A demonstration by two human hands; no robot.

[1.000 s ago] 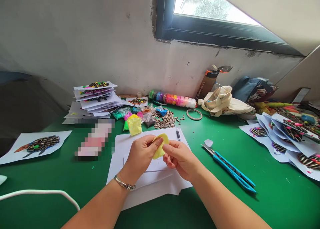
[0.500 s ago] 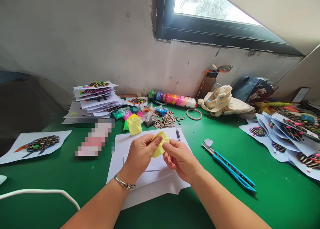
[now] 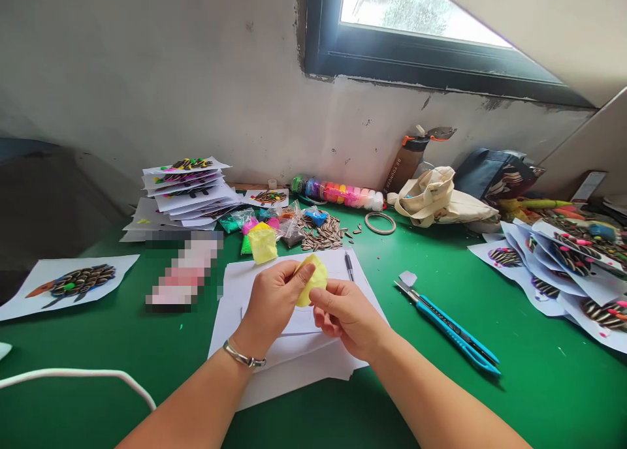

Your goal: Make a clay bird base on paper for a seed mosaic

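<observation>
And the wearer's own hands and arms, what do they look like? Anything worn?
Both the left hand and right hand are ungloved. A shiny silver-coloured bangle circles the left wrist; nothing shows on the right wrist. No sleeves are visible on either forearm, and no cables or markings show.

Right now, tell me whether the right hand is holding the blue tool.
No, the blue tool lies on the green table, while the right hand pinches the yellow piece.

The left grip [image 3: 275, 294] partly hides yellow clay [image 3: 317, 275].
</observation>
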